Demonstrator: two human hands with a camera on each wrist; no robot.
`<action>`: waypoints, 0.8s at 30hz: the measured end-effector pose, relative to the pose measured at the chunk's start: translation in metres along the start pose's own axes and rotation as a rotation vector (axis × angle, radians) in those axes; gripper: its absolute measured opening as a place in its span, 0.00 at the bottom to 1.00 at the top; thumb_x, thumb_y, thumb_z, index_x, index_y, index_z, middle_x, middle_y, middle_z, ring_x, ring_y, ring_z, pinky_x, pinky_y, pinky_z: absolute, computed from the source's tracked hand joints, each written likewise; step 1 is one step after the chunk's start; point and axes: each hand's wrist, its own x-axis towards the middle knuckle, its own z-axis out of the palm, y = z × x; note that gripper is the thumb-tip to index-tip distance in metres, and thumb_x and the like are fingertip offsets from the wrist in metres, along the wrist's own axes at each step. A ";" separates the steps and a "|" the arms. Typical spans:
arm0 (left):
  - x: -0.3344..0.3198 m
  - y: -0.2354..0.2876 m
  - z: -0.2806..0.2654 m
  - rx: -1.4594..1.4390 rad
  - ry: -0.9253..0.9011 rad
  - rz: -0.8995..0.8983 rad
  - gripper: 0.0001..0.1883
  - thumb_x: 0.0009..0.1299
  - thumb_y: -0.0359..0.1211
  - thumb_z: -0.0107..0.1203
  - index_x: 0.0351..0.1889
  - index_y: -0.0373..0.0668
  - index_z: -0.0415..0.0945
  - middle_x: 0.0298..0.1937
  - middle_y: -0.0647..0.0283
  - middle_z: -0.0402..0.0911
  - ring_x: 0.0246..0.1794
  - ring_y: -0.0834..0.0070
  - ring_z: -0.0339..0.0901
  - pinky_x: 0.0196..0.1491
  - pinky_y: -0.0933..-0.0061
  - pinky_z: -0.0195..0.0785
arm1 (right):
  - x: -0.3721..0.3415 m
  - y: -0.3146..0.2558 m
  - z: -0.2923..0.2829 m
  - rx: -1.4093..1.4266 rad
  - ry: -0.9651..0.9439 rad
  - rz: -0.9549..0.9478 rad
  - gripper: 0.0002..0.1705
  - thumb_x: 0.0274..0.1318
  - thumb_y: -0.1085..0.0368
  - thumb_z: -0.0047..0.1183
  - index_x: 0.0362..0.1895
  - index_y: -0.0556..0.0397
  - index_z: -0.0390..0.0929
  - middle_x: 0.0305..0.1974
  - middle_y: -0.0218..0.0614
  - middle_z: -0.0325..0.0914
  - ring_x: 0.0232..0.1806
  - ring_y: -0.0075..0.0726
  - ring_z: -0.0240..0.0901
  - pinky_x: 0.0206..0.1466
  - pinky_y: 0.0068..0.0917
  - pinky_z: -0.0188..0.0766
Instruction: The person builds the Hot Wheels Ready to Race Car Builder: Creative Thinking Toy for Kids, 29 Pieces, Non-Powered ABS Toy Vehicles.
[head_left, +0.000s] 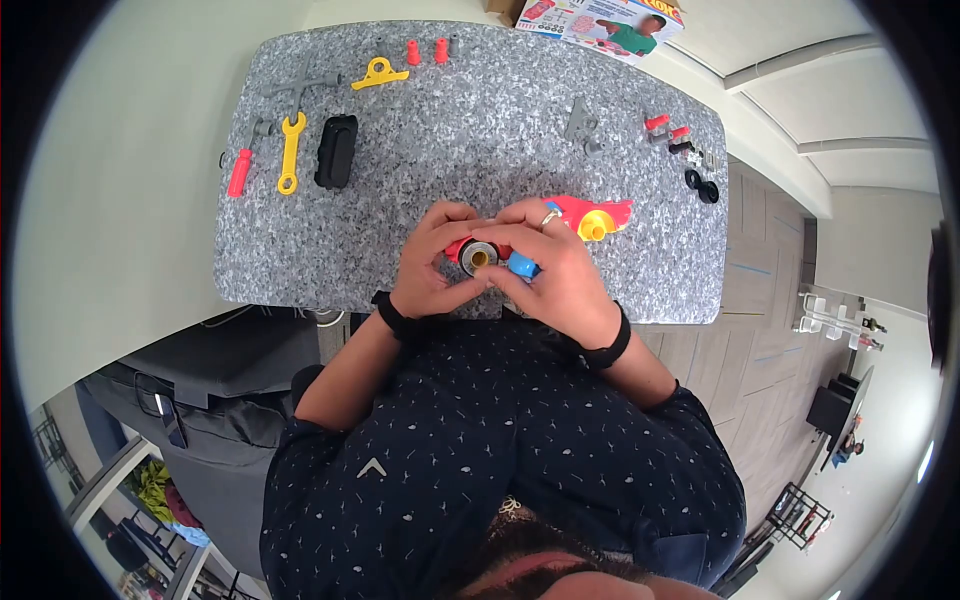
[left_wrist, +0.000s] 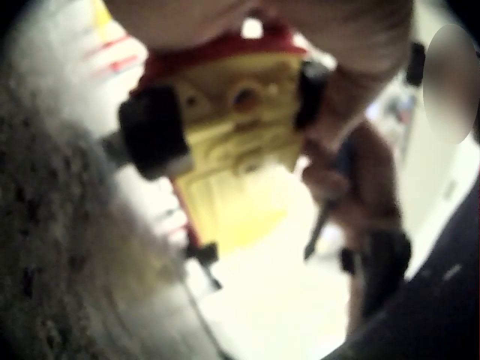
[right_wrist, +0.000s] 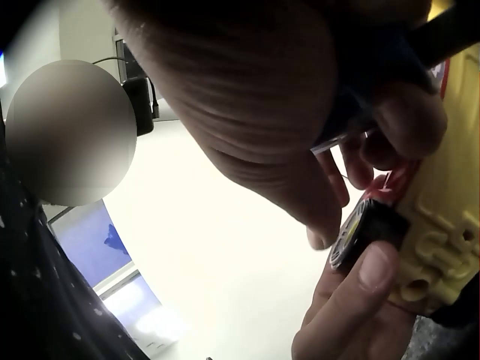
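Close to the table's near edge, both hands are on a red toy car (head_left: 610,212) tipped on its side, its yellow underside (left_wrist: 240,127) facing the left wrist camera. My left hand (head_left: 432,262) grips one end of it, thumb beside a black wheel (head_left: 478,258) with a grey rim and yellow centre. The right hand (head_left: 565,270) holds a blue-handled screwdriver (head_left: 522,265) in its curled fingers, and its thumb and fingertips reach to the same wheel. At the car's other end shows a round yellow recess (head_left: 595,226) without a wheel. The hands hide much of the car body.
At the left lie a yellow wrench (head_left: 290,152), a red-handled hammer (head_left: 241,170), a grey cross-shaped tool (head_left: 300,82) and a black tray-like part (head_left: 337,150). A yellow part (head_left: 380,74) and red pegs (head_left: 441,50) lie at the back; black tyres (head_left: 707,190) at the right.
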 end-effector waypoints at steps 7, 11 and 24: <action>0.000 0.002 0.000 0.007 -0.013 -0.021 0.36 0.64 0.30 0.81 0.72 0.37 0.82 0.68 0.54 0.76 0.67 0.65 0.78 0.70 0.62 0.73 | -0.004 0.008 -0.001 -0.023 -0.056 -0.037 0.22 0.59 0.68 0.78 0.57 0.52 0.90 0.59 0.43 0.82 0.58 0.56 0.85 0.59 0.46 0.84; 0.002 0.007 0.000 0.041 -0.017 -0.043 0.37 0.63 0.29 0.83 0.72 0.38 0.83 0.68 0.54 0.77 0.66 0.65 0.79 0.70 0.63 0.73 | -0.003 0.000 -0.012 0.053 -0.013 -0.015 0.22 0.61 0.68 0.78 0.59 0.52 0.91 0.59 0.43 0.85 0.57 0.55 0.86 0.59 0.45 0.84; 0.003 0.009 0.007 0.032 0.040 -0.063 0.40 0.59 0.33 0.87 0.72 0.42 0.84 0.63 0.56 0.82 0.61 0.64 0.82 0.65 0.65 0.76 | -0.027 0.208 -0.142 -0.701 0.310 0.415 0.31 0.68 0.62 0.72 0.73 0.48 0.86 0.73 0.62 0.81 0.75 0.70 0.78 0.77 0.53 0.76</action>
